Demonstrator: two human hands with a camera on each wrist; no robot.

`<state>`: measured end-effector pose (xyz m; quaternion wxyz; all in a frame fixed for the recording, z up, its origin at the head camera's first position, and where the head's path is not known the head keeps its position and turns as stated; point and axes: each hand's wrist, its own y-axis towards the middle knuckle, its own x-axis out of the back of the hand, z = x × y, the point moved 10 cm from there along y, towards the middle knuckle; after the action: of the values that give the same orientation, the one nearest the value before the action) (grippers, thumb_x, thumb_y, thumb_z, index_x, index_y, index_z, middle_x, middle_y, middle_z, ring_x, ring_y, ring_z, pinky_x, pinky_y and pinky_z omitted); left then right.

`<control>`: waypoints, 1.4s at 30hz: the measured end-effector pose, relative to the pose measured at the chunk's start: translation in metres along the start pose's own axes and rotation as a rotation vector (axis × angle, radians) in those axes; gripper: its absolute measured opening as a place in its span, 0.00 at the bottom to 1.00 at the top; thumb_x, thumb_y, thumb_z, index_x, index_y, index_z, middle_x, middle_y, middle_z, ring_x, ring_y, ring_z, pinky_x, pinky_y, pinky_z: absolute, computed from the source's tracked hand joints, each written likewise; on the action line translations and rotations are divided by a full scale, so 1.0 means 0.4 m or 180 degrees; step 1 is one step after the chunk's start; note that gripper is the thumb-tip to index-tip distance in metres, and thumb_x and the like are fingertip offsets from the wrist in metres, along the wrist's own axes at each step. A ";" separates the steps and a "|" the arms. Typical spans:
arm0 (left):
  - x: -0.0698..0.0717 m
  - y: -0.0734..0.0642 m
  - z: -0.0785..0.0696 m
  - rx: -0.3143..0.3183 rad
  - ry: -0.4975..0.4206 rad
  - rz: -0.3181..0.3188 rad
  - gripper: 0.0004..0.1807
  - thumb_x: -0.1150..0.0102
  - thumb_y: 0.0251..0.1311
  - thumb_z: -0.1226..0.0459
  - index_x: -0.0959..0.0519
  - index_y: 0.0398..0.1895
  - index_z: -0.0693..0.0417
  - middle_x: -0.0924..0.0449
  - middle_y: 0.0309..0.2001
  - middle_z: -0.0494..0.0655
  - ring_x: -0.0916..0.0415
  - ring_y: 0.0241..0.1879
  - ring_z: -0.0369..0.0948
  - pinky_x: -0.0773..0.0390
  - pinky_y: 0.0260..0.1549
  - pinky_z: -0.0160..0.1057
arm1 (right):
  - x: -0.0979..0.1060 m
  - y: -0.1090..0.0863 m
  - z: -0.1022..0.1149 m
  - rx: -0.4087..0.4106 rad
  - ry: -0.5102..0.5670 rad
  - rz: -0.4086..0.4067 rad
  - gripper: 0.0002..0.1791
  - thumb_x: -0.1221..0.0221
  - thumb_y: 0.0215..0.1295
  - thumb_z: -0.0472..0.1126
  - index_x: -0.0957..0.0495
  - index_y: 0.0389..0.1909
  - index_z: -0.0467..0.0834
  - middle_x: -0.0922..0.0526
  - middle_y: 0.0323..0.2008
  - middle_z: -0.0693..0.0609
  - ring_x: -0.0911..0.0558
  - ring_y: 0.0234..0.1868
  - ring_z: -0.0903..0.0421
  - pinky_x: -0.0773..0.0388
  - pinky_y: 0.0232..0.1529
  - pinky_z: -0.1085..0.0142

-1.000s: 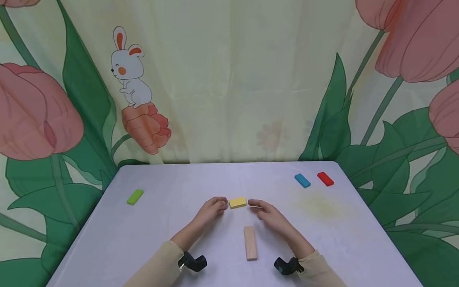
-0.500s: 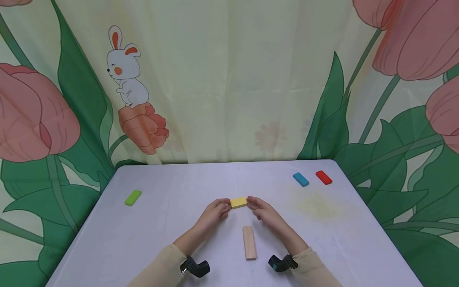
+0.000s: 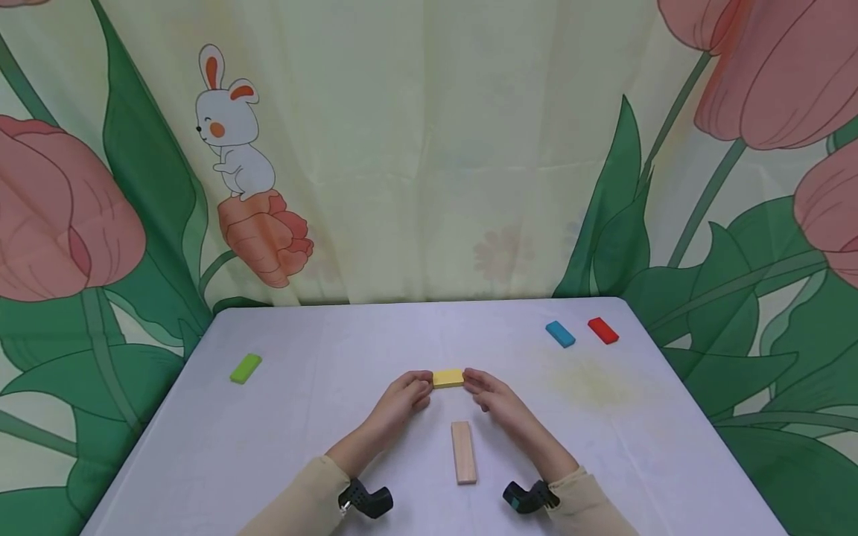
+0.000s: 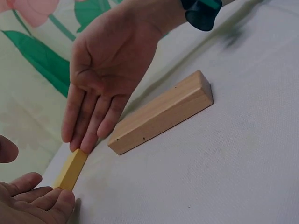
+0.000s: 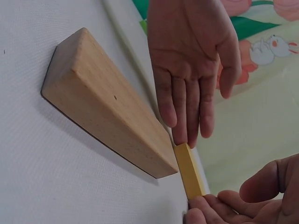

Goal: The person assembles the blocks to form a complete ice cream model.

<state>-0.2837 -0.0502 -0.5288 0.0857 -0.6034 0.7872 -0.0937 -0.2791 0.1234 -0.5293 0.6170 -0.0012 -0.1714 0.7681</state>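
A yellow block (image 3: pixel 447 379) lies crosswise on the white table between the two hands. My left hand (image 3: pixel 404 397) touches its left end with straight fingertips, and my right hand (image 3: pixel 492 394) touches the right end in the same way. Both palms face inward in the wrist views, where the fingers look extended and the thumbs stand away from the block. Nearer to me, between the forearms, lies a plain wooden block (image 3: pixel 464 452), lengthwise and apart from both hands; it appears large in the left wrist view and the right wrist view.
A green block (image 3: pixel 246 368) lies at the table's left side. Toward the back right are a blue block (image 3: pixel 560 334) and a red block (image 3: pixel 603 330). Behind the table's far edge hangs a curtain (image 3: pixel 429 149) printed with tulips and a rabbit.
Both hands closed in on the yellow block until their fingertips met its ends. The block, slightly slanted before, now lies straighter across the table.
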 end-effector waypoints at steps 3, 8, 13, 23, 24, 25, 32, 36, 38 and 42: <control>0.000 0.001 0.003 -0.0016 0.0028 0.0008 0.25 0.54 0.76 0.62 0.31 0.69 0.68 0.29 0.70 0.64 0.28 0.69 0.54 0.21 0.64 0.44 | 0.000 -0.005 -0.001 0.0015 -0.0008 -0.0018 0.30 0.53 0.74 0.34 0.37 0.76 0.35 0.31 0.74 0.37 0.31 0.75 0.39 0.25 0.64 0.48; -0.006 0.001 0.009 -0.0055 0.0018 0.0060 0.23 0.56 0.76 0.64 0.29 0.67 0.68 0.30 0.71 0.65 0.30 0.71 0.55 0.21 0.64 0.44 | 0.005 -0.017 0.002 0.0091 0.0015 -0.0070 0.29 0.53 0.74 0.33 0.36 0.75 0.34 0.31 0.74 0.36 0.30 0.74 0.39 0.22 0.61 0.52; -0.017 -0.006 0.013 -0.0049 0.0035 0.0105 0.22 0.56 0.76 0.64 0.27 0.66 0.67 0.29 0.70 0.63 0.30 0.71 0.54 0.20 0.63 0.43 | 0.012 -0.030 -0.003 0.0111 0.0014 -0.0104 0.29 0.53 0.74 0.33 0.36 0.75 0.34 0.30 0.74 0.36 0.29 0.74 0.39 0.22 0.55 0.58; -0.030 -0.024 0.024 -0.0001 0.0143 0.0144 0.19 0.54 0.77 0.62 0.25 0.62 0.64 0.32 0.75 0.59 0.29 0.70 0.49 0.20 0.63 0.41 | 0.018 -0.054 -0.025 0.0083 0.0058 -0.0116 0.26 0.53 0.77 0.35 0.34 0.74 0.36 0.28 0.73 0.38 0.29 0.74 0.40 0.23 0.56 0.59; -0.030 -0.026 0.025 -0.0008 0.0169 0.0146 0.19 0.54 0.77 0.62 0.24 0.62 0.64 0.32 0.75 0.59 0.29 0.70 0.49 0.20 0.63 0.41 | 0.018 -0.056 -0.027 0.0077 0.0046 -0.0110 0.27 0.53 0.77 0.35 0.34 0.74 0.36 0.29 0.73 0.38 0.29 0.74 0.40 0.23 0.58 0.57; -0.031 -0.028 0.026 -0.0013 0.0185 0.0154 0.19 0.54 0.77 0.61 0.24 0.61 0.64 0.33 0.75 0.59 0.29 0.70 0.50 0.20 0.62 0.41 | 0.019 -0.058 -0.028 0.0051 0.0061 -0.0107 0.27 0.52 0.76 0.35 0.34 0.74 0.36 0.29 0.73 0.38 0.29 0.74 0.40 0.23 0.59 0.56; -0.039 -0.050 0.030 -0.0061 0.0218 0.0195 0.18 0.54 0.77 0.62 0.21 0.58 0.64 0.34 0.76 0.58 0.37 0.76 0.54 0.22 0.65 0.43 | 0.020 -0.070 -0.031 -0.0053 0.0054 -0.0108 0.27 0.53 0.76 0.35 0.33 0.73 0.36 0.28 0.72 0.37 0.29 0.73 0.39 0.25 0.54 0.59; -0.044 -0.058 0.029 -0.0083 0.0263 0.0181 0.17 0.53 0.77 0.62 0.20 0.57 0.63 0.34 0.76 0.58 0.39 0.77 0.55 0.23 0.66 0.44 | 0.020 -0.077 -0.032 -0.0064 0.0064 -0.0123 0.27 0.52 0.76 0.36 0.33 0.73 0.36 0.28 0.73 0.38 0.28 0.73 0.39 0.24 0.54 0.59; -0.046 -0.061 0.030 -0.0081 0.0287 0.0178 0.17 0.52 0.76 0.62 0.20 0.56 0.62 0.35 0.76 0.58 0.40 0.77 0.55 0.23 0.66 0.44 | 0.020 -0.080 -0.033 -0.0072 0.0077 -0.0125 0.27 0.52 0.75 0.36 0.33 0.73 0.36 0.29 0.73 0.38 0.28 0.72 0.40 0.23 0.56 0.56; -0.048 -0.068 0.036 -0.0087 0.0333 0.0181 0.16 0.53 0.77 0.61 0.19 0.55 0.62 0.34 0.76 0.58 0.40 0.77 0.55 0.23 0.66 0.46 | 0.018 -0.088 -0.036 -0.0076 0.0077 -0.0106 0.28 0.51 0.75 0.37 0.34 0.74 0.37 0.30 0.73 0.38 0.27 0.72 0.40 0.24 0.63 0.48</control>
<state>-0.2499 -0.0390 -0.5355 0.0387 -0.5763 0.8086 -0.1118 -0.2443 0.1404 -0.5319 0.6316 -0.0150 -0.1731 0.7555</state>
